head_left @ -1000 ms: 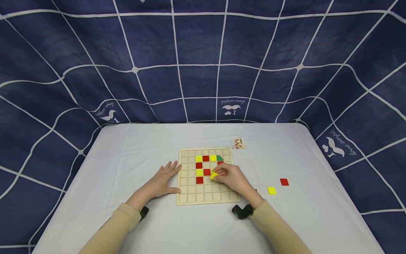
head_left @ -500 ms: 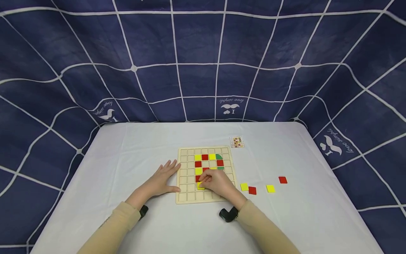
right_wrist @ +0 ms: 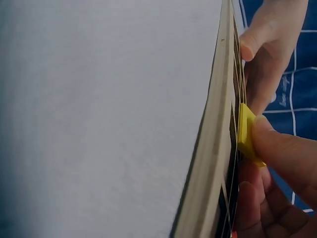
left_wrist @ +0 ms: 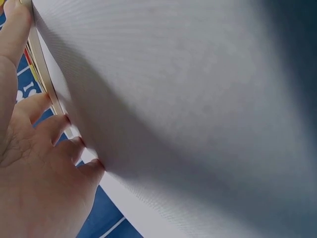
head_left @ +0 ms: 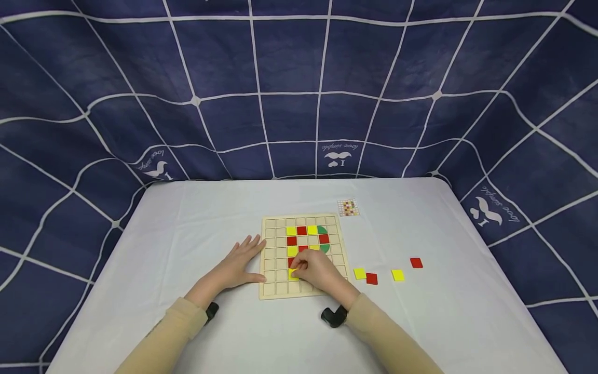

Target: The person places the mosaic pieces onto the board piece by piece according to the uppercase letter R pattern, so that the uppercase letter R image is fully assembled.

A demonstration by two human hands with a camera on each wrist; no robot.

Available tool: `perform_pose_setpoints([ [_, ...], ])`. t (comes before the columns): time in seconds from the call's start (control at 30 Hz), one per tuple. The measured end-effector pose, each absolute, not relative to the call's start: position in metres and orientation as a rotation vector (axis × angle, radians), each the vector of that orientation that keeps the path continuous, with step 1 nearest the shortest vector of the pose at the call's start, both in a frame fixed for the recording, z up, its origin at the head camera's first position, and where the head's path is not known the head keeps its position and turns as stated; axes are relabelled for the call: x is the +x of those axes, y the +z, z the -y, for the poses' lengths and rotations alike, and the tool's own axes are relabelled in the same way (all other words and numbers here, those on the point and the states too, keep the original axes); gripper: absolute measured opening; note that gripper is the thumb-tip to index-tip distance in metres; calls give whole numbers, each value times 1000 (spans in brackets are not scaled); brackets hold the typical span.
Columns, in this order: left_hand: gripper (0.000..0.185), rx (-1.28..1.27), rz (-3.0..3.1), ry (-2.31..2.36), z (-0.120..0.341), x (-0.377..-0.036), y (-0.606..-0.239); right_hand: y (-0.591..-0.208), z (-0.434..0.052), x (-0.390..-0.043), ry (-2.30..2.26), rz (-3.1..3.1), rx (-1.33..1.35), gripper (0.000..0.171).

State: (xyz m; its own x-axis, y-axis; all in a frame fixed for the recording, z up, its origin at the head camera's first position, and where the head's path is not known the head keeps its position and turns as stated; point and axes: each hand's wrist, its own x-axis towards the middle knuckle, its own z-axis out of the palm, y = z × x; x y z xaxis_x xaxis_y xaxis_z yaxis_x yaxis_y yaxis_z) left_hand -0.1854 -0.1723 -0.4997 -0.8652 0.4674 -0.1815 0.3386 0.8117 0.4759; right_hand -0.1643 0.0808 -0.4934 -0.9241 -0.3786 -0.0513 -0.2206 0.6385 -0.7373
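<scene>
A yellow tile (head_left: pixel 293 274) is pinched between the fingertips of the right hand (head_left: pixel 317 271) and is held at the surface of the wooden board (head_left: pixel 271 291), in the lower middle part of the grid, just below a column of red and yellow tiles. In the right wrist view the same yellow tile (right_wrist: pixel 246 133) is seen pressed against the board (right_wrist: pixel 213 148) by the fingers (right_wrist: pixel 282 148), one edge touching the grid; whether it is fully seated in a cell cannot be told. The left hand (head_left: pixel 235 265) is laid flat on the white table (head_left: pixel 196 218), with the fingers straight and spread, and nothing is grasped by it; its thumb and fingertips touch the left edge of the board. In the left wrist view the fingers (left_wrist: pixel 54 129) are seen resting against the thin edge of the board (left_wrist: pixel 42 74). On the board, yellow, red and green tiles are already set in the upper middle cells. To the right of the board, four loose tiles lie on the table: a yellow one (head_left: pixel 359 273) just beside a red one (head_left: pixel 371 279), then another yellow one (head_left: pixel 397 275) and another red one (head_left: pixel 416 263) further to the right. A small pattern card (head_left: pixel 348 208) lies near the far right corner of the board. A dark blue cloth with white lines (head_left: pixel 299 88) hangs behind the table.
</scene>
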Motion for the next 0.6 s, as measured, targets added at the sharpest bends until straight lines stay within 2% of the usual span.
perform_pose_setpoints([
  [0.6,103,604,-2703,630,171,-184,-497,-484,-84,-155,-1004,-2778,-534,8],
])
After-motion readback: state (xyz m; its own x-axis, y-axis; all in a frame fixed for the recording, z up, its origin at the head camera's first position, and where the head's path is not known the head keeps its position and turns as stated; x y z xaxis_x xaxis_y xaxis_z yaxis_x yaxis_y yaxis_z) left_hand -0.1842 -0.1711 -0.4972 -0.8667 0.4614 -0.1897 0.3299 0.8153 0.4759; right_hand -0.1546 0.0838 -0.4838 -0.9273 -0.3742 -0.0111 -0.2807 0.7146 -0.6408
